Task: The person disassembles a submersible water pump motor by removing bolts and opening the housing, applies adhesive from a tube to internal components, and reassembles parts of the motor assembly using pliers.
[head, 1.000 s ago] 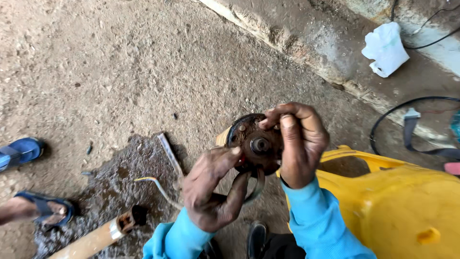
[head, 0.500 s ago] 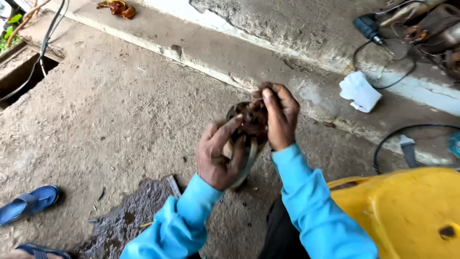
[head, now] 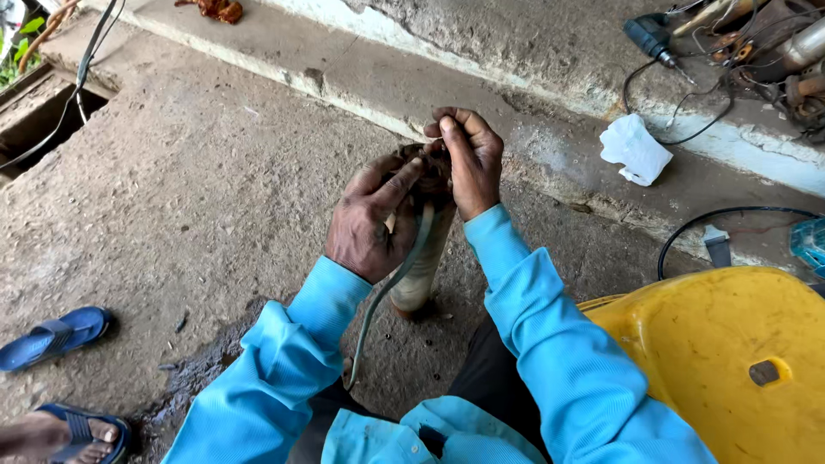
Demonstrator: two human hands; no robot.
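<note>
So both hands were up in front of the chest, working on the same part. The left hand was wrapped around a grimy cylindrical motor part, fingers closed on its upper body, with the index finger stretched up toward the rusty dark top end. The right hand came over from the other side, fingers curled and pinched onto that top end; what exactly they pinched was too small to make out. The part stood roughly upright, held above the concrete floor, its lower end pointing down between the two light blue sleeves. A grey-green cable hung from near the top of the part and trailed down past the left wrist toward the lap.

Around it: a yellow plastic stool sat just beside the right arm. A crumpled white cloth lay on the raised concrete step, near a power drill and a tangle of black wires. A blue sandal lay well apart on the floor at the left, and someone else's foot in a matching sandal poked in at the bottom left corner, next to a dark wet patch.
</note>
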